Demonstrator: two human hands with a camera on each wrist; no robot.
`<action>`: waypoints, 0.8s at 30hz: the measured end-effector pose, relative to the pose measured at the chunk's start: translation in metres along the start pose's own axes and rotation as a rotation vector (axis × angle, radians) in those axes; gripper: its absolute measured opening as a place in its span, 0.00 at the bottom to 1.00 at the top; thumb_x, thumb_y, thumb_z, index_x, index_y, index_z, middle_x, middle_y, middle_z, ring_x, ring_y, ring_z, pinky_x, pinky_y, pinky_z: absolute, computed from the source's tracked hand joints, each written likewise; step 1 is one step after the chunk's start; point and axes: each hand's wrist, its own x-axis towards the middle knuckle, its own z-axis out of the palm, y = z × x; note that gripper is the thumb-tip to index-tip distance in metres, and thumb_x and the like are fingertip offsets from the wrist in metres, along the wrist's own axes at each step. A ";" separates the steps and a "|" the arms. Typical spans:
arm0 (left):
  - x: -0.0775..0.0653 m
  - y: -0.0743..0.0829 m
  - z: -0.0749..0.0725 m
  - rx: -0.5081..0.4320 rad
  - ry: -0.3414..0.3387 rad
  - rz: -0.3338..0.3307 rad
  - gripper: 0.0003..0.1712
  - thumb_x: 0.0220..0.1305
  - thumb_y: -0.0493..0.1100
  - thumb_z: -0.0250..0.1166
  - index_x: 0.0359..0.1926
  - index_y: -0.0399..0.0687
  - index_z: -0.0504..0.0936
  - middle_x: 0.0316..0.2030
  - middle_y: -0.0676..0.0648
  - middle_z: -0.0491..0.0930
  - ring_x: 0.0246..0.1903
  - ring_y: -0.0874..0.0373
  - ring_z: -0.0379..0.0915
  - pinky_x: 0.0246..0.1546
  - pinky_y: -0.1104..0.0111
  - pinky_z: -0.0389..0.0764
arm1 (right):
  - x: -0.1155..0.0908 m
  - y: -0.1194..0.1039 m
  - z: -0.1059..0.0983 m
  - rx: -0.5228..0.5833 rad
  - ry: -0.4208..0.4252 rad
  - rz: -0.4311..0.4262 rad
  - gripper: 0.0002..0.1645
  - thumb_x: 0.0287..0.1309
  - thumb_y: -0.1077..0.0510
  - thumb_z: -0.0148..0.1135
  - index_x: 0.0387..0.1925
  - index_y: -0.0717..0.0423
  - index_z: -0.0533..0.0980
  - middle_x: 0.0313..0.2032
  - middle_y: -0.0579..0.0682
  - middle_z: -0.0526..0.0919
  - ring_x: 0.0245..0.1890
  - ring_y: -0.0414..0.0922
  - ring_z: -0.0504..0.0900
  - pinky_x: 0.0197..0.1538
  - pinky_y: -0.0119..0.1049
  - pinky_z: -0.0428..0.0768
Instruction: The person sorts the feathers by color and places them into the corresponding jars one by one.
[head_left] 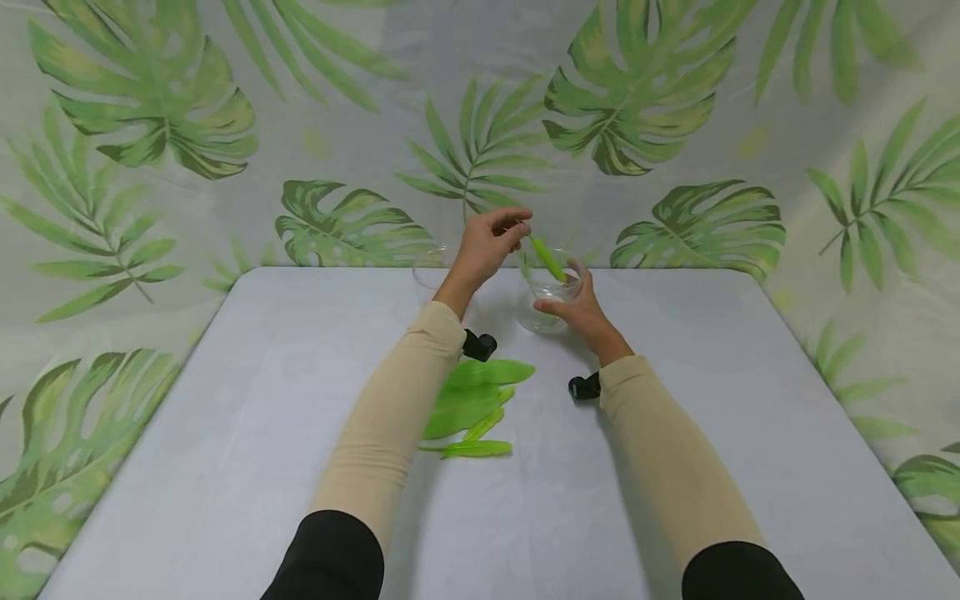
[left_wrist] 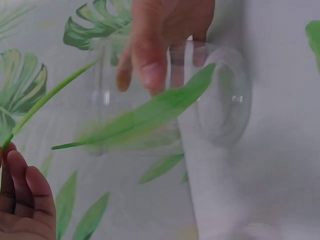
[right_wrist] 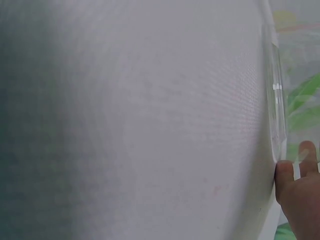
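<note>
Upright on the table stands a clear glass jar (head_left: pixel 543 315), its side gripped by my right hand (head_left: pixel 581 312). Inside it leans a broad green feather (left_wrist: pixel 150 115), quill end toward the mouth. Above the jar's mouth, my left hand (head_left: pixel 489 242) pinches the thin quill of another green feather (left_wrist: pixel 55 100) between its fingertips. That held feather appears edge-on in the left wrist view, its far end at the rim. In the right wrist view, the right hand's fingers (right_wrist: pixel 284 175) lie against the jar's base.
Several green feathers (head_left: pixel 468 404) lie on the white table (head_left: pixel 547 500), partly behind the left forearm. A second clear glass vessel (head_left: pixel 429 271) stands at the back edge, partly hidden by the left wrist. Behind hangs a leaf-patterned cloth (head_left: pixel 480 50).
</note>
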 end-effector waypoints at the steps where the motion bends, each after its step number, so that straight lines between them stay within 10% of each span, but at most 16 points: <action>1: -0.001 -0.003 0.002 0.001 0.009 -0.001 0.15 0.71 0.41 0.61 0.55 0.46 0.83 0.37 0.48 0.81 0.34 0.55 0.76 0.37 0.72 0.77 | 0.000 0.000 0.001 0.002 0.000 -0.003 0.65 0.55 0.52 0.73 0.77 0.36 0.35 0.78 0.56 0.48 0.78 0.56 0.49 0.78 0.55 0.50; 24: -0.007 -0.030 0.019 0.051 0.001 -0.107 0.14 0.71 0.40 0.61 0.53 0.43 0.84 0.42 0.41 0.83 0.33 0.60 0.76 0.41 0.68 0.80 | -0.021 -0.026 0.002 0.073 -0.043 -0.026 0.65 0.56 0.58 0.71 0.78 0.46 0.34 0.77 0.59 0.50 0.77 0.55 0.51 0.76 0.52 0.57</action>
